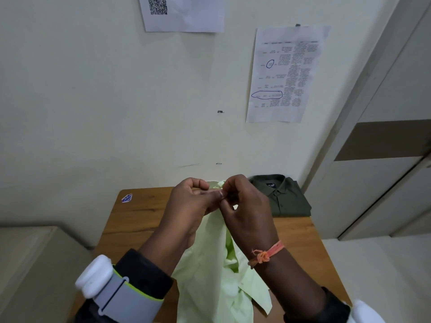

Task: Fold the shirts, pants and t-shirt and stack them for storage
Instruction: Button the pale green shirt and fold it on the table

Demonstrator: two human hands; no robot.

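A light green shirt (217, 283) hangs down over the wooden table (135, 220), held up by its top edge. My left hand (189, 206) and my right hand (245, 206) meet above the table's middle, and both pinch the shirt's upper edge between thumb and fingers. The fabric between the fingertips is mostly hidden by the hands. A dark green shirt (286, 197) lies folded, collar up, at the table's far right corner against the wall.
A small blue sticker (127, 198) sits on the table's far left corner. The wall stands right behind the table, with printed papers (284, 75) taped on it. A door (384, 159) is to the right, and a beige surface (30, 259) to the left.
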